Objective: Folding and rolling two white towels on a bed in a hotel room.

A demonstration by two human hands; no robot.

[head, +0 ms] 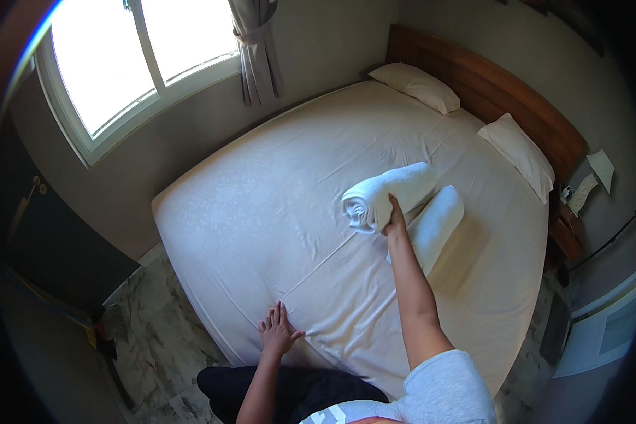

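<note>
My right hand (396,216) grips the side of a rolled white towel (368,199), whose spiral end faces the window. A second rolled white towel (440,225) lies close beside it on the bed, partly behind my right forearm. Whether the gripped towel touches the sheet or is slightly raised, I cannot tell. My left hand (278,331) rests palm down near the bed's front edge, fingers stretched out and holding nothing. Beneath both hands spreads a cream fitted sheet (244,228), wrinkled between my hands and at the front.
Two pillows (421,87) (519,153) lie by the wooden headboard (482,79). A window (143,63) with a tied grey curtain (258,53) is at upper left. On the right stands a wooden nightstand (567,230). Marble-patterned floor (159,328) borders the bed at left.
</note>
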